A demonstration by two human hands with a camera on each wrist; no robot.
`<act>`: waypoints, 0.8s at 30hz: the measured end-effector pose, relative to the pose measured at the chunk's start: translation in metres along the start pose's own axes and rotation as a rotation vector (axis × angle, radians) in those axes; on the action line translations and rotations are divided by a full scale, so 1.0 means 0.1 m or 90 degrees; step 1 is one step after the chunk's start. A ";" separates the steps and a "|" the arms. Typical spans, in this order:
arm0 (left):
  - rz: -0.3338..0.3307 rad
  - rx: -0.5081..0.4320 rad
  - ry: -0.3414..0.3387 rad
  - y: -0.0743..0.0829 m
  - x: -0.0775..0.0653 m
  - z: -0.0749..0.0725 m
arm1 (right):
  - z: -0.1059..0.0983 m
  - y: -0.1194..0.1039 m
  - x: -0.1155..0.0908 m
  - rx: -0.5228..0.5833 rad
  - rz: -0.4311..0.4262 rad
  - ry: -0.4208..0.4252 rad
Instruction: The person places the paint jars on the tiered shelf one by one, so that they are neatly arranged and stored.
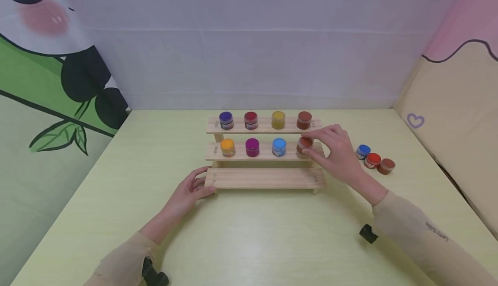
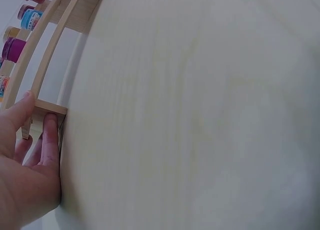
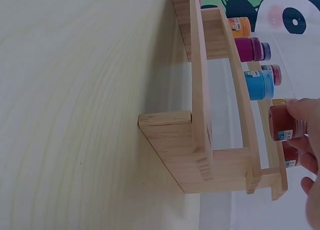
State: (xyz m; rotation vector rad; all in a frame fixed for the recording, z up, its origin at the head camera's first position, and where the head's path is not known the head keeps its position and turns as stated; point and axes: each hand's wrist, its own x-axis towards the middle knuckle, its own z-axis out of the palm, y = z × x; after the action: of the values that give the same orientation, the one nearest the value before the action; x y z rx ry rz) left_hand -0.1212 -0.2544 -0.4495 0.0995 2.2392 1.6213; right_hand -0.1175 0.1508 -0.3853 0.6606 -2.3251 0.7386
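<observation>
A three-step wooden display rack [image 1: 264, 178] stands on the table. My left hand [image 1: 189, 194] grips the left end of its lowest step, thumb in front; the left wrist view shows the fingers [image 2: 50, 140] around the end support. At the right end of the middle step, my right hand [image 1: 337, 152] pinches a small brown paint jar [image 3: 282, 123] between thumb and fingers. Left of it on that step are a light blue jar [image 1: 279, 147], a purple jar [image 1: 252, 147] and an orange jar [image 1: 228, 147]. The lowest step is bare.
The top step carries dark blue [image 1: 226, 120], crimson [image 1: 250, 120], yellow [image 1: 278, 120] and brown jars [image 1: 304, 120]. Right of the rack, a blue jar [image 1: 363, 152], a red jar [image 1: 372, 160] and another brown jar [image 1: 386, 166] sit on the table. Printed cloth walls surround the table.
</observation>
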 end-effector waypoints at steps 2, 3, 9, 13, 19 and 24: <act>0.001 -0.004 -0.001 0.00 0.00 0.00 | 0.01 0.01 0.00 0.002 0.006 -0.002; 0.001 -0.006 -0.001 0.00 0.00 0.00 | 0.02 0.01 0.00 0.003 0.007 -0.002; -0.001 -0.009 0.000 0.00 -0.01 0.00 | 0.06 0.03 -0.01 0.009 0.017 -0.010; -0.004 -0.013 0.000 0.02 -0.01 0.00 | 0.07 0.03 -0.02 0.011 0.025 -0.012; -0.006 -0.014 -0.001 0.01 -0.01 0.00 | 0.07 0.03 -0.03 0.007 0.030 -0.016; -0.008 -0.021 0.002 0.01 0.00 -0.01 | 0.07 0.04 -0.04 0.005 0.032 -0.023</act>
State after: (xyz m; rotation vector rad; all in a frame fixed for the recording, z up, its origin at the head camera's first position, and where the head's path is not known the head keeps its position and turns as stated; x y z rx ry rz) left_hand -0.1211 -0.2548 -0.4483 0.0747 2.2105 1.6514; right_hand -0.1201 0.1497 -0.3939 0.6262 -2.3806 0.7642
